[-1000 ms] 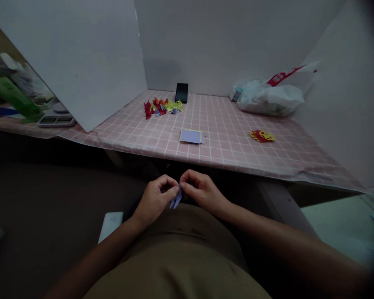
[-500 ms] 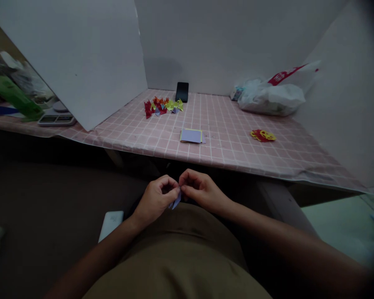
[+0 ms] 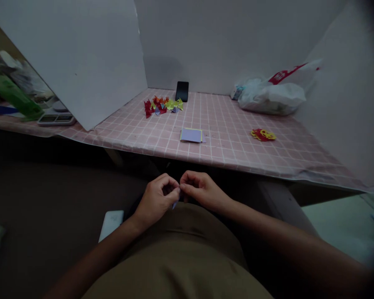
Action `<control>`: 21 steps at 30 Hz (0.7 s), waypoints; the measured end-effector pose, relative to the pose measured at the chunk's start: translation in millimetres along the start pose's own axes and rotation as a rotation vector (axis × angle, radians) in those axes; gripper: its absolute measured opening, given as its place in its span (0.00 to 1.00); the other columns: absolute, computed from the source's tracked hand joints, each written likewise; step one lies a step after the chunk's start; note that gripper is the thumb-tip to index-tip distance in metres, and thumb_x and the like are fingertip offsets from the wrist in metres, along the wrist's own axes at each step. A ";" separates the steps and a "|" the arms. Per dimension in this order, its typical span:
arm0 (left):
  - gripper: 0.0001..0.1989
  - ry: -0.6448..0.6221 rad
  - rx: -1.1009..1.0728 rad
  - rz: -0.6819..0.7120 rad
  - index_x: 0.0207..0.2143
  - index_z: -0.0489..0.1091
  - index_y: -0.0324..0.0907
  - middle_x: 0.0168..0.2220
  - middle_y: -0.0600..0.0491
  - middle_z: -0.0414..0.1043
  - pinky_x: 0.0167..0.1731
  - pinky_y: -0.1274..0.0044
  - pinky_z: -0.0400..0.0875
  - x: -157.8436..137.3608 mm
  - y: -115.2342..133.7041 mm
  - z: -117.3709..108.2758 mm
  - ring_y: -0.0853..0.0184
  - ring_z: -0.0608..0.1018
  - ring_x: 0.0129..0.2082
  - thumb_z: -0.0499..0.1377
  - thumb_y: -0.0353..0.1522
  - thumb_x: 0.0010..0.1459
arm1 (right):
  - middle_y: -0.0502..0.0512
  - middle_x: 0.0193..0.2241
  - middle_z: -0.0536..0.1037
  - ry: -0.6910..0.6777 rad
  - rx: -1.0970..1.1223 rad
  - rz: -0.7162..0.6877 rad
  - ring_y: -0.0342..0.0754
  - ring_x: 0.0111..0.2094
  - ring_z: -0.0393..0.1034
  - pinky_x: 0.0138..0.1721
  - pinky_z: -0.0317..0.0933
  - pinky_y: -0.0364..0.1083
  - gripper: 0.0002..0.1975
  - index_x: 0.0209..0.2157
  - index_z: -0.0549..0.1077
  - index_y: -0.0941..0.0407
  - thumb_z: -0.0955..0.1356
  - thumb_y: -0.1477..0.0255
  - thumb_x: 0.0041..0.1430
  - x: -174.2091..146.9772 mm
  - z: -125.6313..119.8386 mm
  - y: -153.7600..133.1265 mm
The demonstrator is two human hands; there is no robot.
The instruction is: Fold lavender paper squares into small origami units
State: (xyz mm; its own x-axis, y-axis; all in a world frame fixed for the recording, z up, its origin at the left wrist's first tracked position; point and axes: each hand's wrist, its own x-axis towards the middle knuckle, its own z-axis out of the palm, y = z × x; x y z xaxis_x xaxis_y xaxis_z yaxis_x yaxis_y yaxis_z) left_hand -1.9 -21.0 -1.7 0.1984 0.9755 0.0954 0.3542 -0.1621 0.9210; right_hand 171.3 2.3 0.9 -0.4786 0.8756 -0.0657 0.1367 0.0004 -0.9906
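Above my lap, my left hand (image 3: 156, 198) pinches a small folded piece of purple paper (image 3: 174, 205), most of it covered by the fingers. My right hand (image 3: 207, 192) meets it fingertip to fingertip, thumb and forefinger closed on the paper's upper end, which is hardly visible. Ahead on the table lies a stack of purple and yellow paper sheets (image 3: 191, 135). Farther back, several folded paper cranes (image 3: 162, 106) in red, orange, yellow and purple stand in a cluster.
A pink checked tablecloth (image 3: 227, 145) covers the table. A dark phone (image 3: 182, 91) leans on the back wall. White plastic bags (image 3: 271, 97) sit at the back right, behind red and yellow cutouts (image 3: 263, 135). A white panel (image 3: 90, 62) and a scale (image 3: 56, 119) are leftward.
The purple paper has turned or slipped behind my left fingers, so less of it shows. Both hands have shifted only slightly, still together.
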 end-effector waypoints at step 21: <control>0.06 -0.059 -0.161 -0.156 0.28 0.70 0.40 0.26 0.55 0.69 0.27 0.78 0.63 2.8 -0.6 -3.3 0.70 0.68 0.26 0.60 0.34 0.54 | 0.49 0.24 0.74 -0.045 0.034 -0.011 0.41 0.23 0.69 0.26 0.60 0.42 0.09 0.30 0.70 0.58 0.66 0.68 0.61 1.9 -5.0 -0.5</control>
State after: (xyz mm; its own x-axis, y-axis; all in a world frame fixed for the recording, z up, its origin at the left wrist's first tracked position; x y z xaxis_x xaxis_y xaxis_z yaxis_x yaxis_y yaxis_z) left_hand -4.7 -17.7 -0.7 0.2078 0.9756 -0.0706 0.2353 0.0202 0.9717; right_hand 174.7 6.4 1.8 -0.5183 0.8531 -0.0596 0.1019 -0.0076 -0.9948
